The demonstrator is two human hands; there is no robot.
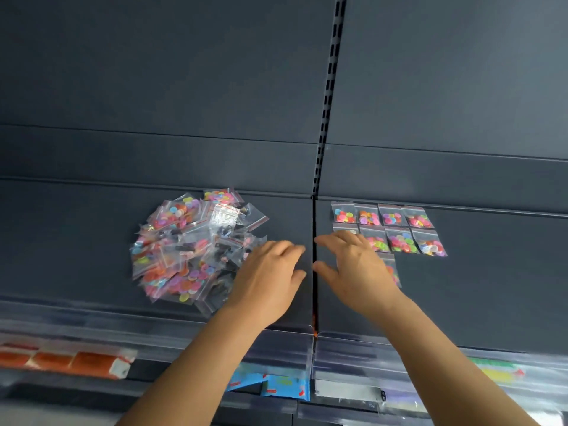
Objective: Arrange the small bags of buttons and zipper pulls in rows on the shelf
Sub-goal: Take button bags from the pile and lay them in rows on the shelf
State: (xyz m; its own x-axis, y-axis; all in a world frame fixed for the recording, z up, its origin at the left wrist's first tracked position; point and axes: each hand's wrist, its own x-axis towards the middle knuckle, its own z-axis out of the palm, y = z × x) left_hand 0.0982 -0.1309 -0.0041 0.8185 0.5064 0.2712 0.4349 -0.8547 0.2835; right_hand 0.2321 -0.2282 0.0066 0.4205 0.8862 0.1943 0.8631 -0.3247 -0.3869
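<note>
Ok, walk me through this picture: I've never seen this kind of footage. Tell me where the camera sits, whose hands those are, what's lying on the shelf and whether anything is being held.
There is one picture, taken by a camera worn on a person's head, looking forward and down. The two bare hands are that person's own: the left hand and the right hand, both open and holding nothing. They hover above a dark shelf, near its middle seam. On the left lies a loose pile of small bags with coloured buttons and some dark pieces. On the right, button bags already set in rows lie flat and side by side; the right hand hides part of them. Blurred packets show on the shelf below.
</note>
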